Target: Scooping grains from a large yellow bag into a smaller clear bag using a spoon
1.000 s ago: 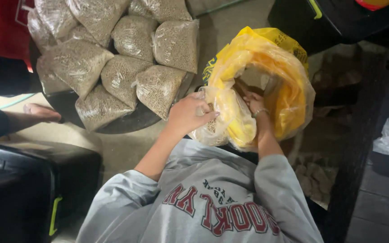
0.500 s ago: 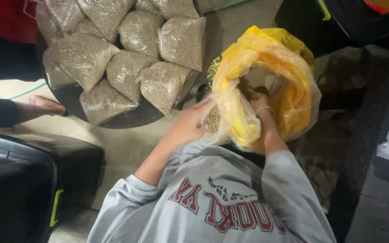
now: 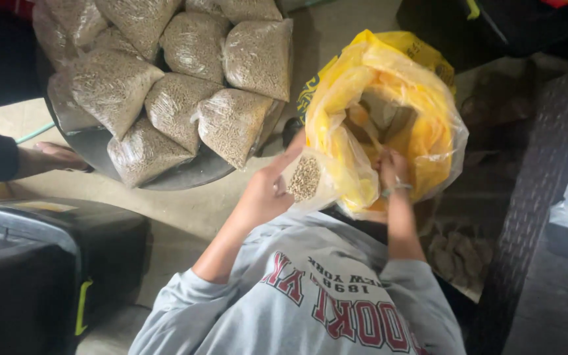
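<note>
You are holding a small clear bag (image 3: 305,177) in your left hand (image 3: 264,194), fingers closed around its neck, right against the near lip of the yellow sack (image 3: 389,85). The bag is carrying only a little brown grain at its bottom, so in my judgement this one is barely begun. Your right hand (image 3: 392,167) is reaching down inside the sack's mouth with the fingers curled; I cannot tell whether it is gripping grain, a scoop or nothing, because the yellow plastic is hiding the fingertips.

The sack is standing on the floor just right of the round dark tray (image 3: 185,176). On that tray many filled bags (image 3: 231,125) are lying piled and touching, covering it from its far edge to its near edge, so a good share of the bagging looks done. How much grain is left in the sack is not showing clearly.

Another person's hand (image 3: 54,156) is resting at the tray's left edge. A black case (image 3: 27,263) is sitting on the floor near your left elbow.
</note>
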